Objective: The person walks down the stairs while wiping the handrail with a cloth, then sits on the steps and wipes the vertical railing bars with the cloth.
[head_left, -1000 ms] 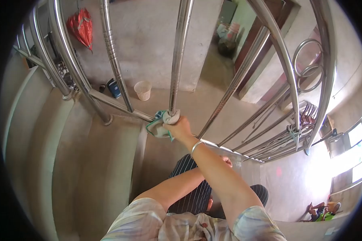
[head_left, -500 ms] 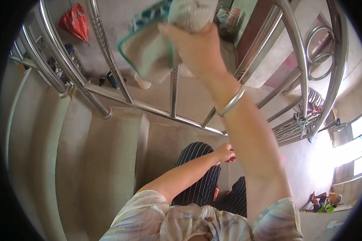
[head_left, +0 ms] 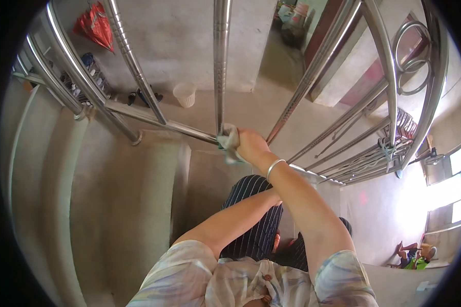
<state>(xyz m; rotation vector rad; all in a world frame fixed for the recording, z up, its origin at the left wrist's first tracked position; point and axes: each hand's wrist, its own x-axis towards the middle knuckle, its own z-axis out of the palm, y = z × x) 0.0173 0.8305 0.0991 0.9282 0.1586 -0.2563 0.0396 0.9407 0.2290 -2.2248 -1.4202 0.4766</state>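
Note:
My right hand (head_left: 252,146), with a silver bracelet on its wrist, is closed on a pale cloth (head_left: 231,149) with a green edge. It presses the cloth against the foot of an upright metal bar (head_left: 221,77), where the bar meets the lower rail (head_left: 187,131). The left forearm passes beneath the right one. My left hand (head_left: 276,197) is almost wholly hidden behind the right forearm, near the striped trouser knee, so its fingers cannot be made out.
Concrete steps (head_left: 133,194) lie at the left. More railing bars stand on both sides. Beyond them are a red umbrella (head_left: 95,26), a white basket (head_left: 184,95), shoes and a doorway. Metal rings (head_left: 414,57) form part of the railing at the right.
My right hand rose with the cloth along the bar, close to the camera, then came back down to its foot. My left hand, visible half a second ago, is now mostly covered.

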